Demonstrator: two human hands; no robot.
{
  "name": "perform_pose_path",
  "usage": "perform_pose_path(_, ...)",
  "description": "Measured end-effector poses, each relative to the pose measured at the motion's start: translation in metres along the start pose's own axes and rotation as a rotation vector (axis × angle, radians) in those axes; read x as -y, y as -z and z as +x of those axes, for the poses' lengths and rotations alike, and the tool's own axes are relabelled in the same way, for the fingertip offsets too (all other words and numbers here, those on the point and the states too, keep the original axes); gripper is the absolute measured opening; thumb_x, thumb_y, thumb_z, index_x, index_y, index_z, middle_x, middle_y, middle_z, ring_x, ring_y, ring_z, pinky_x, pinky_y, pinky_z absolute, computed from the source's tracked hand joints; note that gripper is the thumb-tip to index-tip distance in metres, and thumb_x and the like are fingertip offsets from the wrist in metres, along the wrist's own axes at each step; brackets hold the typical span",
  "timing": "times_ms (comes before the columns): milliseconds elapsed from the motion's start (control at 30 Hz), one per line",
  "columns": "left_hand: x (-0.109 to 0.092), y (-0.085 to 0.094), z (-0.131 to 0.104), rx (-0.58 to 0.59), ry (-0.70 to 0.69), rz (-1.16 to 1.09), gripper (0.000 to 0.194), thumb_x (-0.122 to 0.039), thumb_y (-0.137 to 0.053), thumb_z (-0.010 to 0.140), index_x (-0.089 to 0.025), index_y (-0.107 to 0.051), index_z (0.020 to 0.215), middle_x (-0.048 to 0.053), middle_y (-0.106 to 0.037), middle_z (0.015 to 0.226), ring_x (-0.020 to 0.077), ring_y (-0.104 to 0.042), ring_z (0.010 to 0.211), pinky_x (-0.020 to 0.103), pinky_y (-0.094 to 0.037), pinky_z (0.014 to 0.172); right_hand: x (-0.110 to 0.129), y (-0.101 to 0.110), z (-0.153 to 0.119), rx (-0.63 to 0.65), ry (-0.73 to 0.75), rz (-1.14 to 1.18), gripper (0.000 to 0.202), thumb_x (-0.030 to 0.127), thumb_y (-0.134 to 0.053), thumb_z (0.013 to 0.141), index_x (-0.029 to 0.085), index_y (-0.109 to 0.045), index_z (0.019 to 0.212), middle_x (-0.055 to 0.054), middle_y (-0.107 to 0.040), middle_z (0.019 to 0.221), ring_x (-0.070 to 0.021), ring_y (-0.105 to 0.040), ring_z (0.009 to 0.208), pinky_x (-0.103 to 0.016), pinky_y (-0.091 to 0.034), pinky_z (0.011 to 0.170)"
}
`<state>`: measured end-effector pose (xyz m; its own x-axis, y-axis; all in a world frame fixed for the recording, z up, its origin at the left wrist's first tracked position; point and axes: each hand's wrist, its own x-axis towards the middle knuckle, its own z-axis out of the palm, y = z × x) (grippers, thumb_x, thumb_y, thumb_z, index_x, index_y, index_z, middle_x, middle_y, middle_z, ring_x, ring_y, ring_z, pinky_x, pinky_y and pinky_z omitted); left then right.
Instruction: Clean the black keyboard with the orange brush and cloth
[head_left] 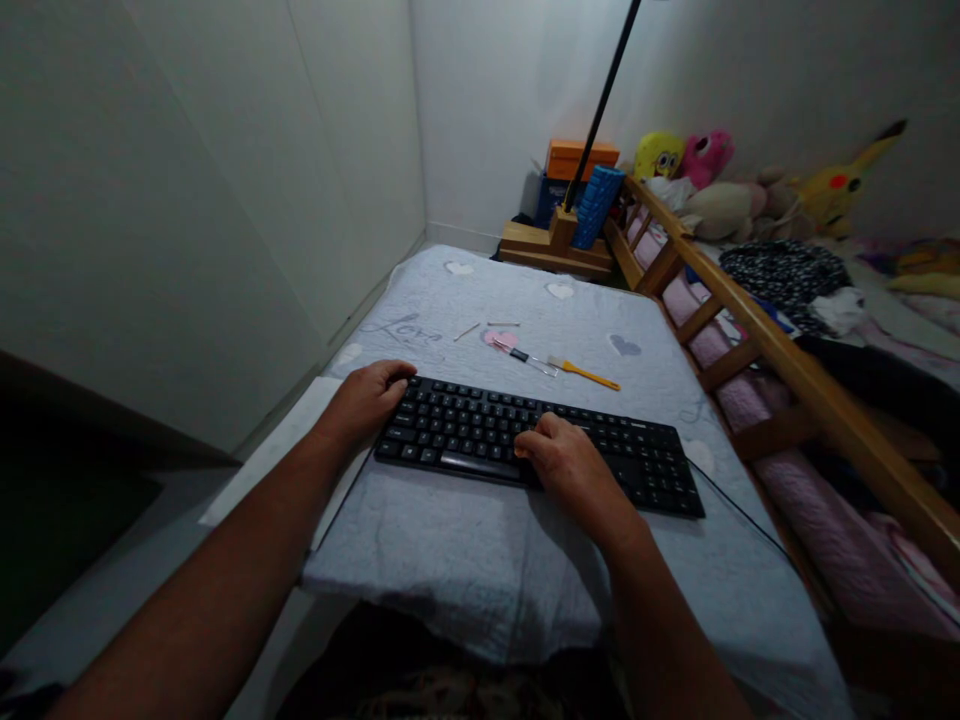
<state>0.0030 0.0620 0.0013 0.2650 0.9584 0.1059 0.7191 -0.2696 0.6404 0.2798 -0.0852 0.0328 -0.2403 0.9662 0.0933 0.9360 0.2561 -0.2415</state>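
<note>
A black keyboard point(480, 425) lies at a slight slant across the cloth-covered table. My left hand point(367, 400) grips its left end, with the fingers over the upper corner. Over the keys right of the middle is my right hand point(566, 460), its fingers curled and pinched together close to the keys. Whatever they hold, if anything, is hidden. Behind the keyboard lie a yellow-handled brush point(589, 374), a keycap puller point(521, 355) with a black grip and wire loops, and two thin cotton swabs, one slanted point(466, 331) and one level point(503, 324).
The keyboard's cable point(742, 512) runs off to the right. A wooden bed rail point(720, 280) borders the table's right side, with plush toys beyond. At the far end stand a lamp pole point(604, 100), an orange box point(566, 158) and a blue roller point(598, 205). White paper point(277, 450) lies under my left arm.
</note>
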Motion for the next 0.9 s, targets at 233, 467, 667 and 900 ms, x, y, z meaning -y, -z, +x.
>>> perform_pose_path(233, -0.002, 0.001, 0.0, -0.001, 0.006, -0.001, 0.044, -0.037, -0.048, 0.082, -0.017, -0.075, 0.111, 0.01, -0.076, 0.115, 0.028, -0.069, 0.106, 0.04, -0.051, 0.102, -0.01, -0.001, -0.007, -0.024, -0.013, 0.037, 0.024, 0.012, -0.056, 0.093, 0.022, -0.077, 0.098, -0.008, -0.062, 0.088, -0.0194, -0.057, 0.079, -0.029, -0.037, 0.069)
perform_pose_path(467, -0.005, 0.001, -0.001, 0.006, 0.012, 0.012, 0.045, -0.036, -0.047, 0.083, -0.016, -0.074, 0.113, 0.011, -0.075, 0.117, 0.0284, -0.068, 0.108, 0.041, -0.049, 0.103, -0.017, 0.006, -0.017, -0.011, -0.075, 0.049, 0.026, 0.011, -0.054, 0.094, 0.021, -0.077, 0.099, -0.008, -0.063, 0.09, -0.019, -0.059, 0.08, -0.029, -0.04, 0.071)
perform_pose_path(667, 0.001, -0.001, 0.0, 0.005, 0.01, 0.009, 0.045, -0.038, -0.048, 0.083, -0.017, -0.074, 0.113, 0.011, -0.076, 0.114, 0.0279, -0.069, 0.105, 0.041, -0.05, 0.101, -0.021, 0.009, -0.022, 0.012, -0.11, 0.035, 0.028, 0.011, -0.051, 0.095, 0.021, -0.077, 0.094, -0.007, -0.062, 0.087, -0.0186, -0.058, 0.077, -0.028, -0.039, 0.069)
perform_pose_path(900, -0.003, 0.0, -0.002, -0.003, 0.025, -0.004, 0.044, -0.037, -0.049, 0.082, -0.019, -0.074, 0.113, 0.009, -0.076, 0.113, 0.0273, -0.07, 0.102, 0.041, -0.051, 0.101, -0.026, 0.013, -0.029, 0.003, -0.137, 0.029, 0.03, 0.011, -0.049, 0.094, 0.021, -0.077, 0.096, -0.007, -0.063, 0.087, -0.0186, -0.058, 0.076, -0.028, -0.039, 0.067)
